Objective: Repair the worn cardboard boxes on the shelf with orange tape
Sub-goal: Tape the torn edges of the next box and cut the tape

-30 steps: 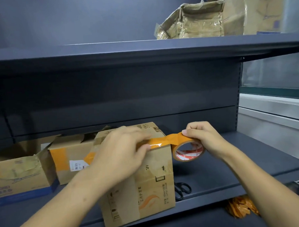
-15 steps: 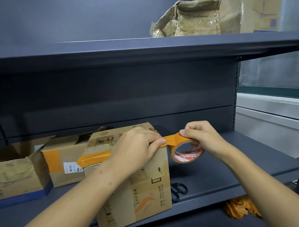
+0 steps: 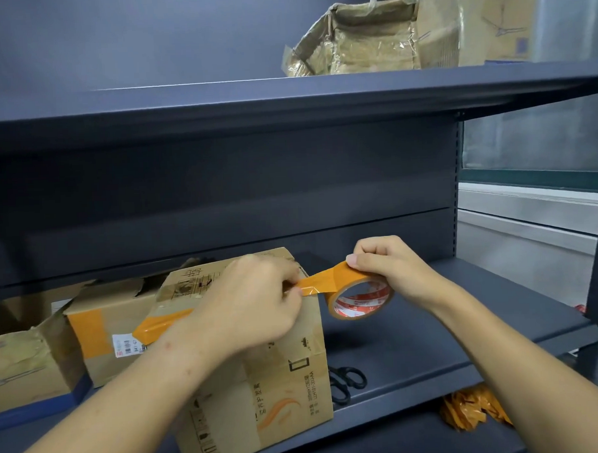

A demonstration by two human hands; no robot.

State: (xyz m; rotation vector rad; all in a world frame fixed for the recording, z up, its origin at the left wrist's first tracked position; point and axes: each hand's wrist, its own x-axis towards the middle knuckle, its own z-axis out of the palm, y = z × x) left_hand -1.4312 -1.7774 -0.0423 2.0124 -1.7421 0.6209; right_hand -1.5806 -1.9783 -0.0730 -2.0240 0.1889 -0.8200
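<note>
Head view: the left hand (image 3: 249,303) now pinches the orange tape strip (image 3: 319,283) at the top right edge of the front cardboard box (image 3: 263,392), further right than half a second ago. The right hand (image 3: 392,270) still grips the tape roll (image 3: 361,300), held just beside the box above the grey shelf (image 3: 467,339). Black scissors (image 3: 345,381) lie by the box.

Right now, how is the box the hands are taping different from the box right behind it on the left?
The front box stands closed at the shelf edge, while the rear box sits further back with its top flaps open. The front box's orange strip runs slanted and still joins the tape roll; the rear box carries a finished upright orange band. The rear box shows a white barcode label; the front box shows printed markings. Both are worn brown cardboard.
</note>
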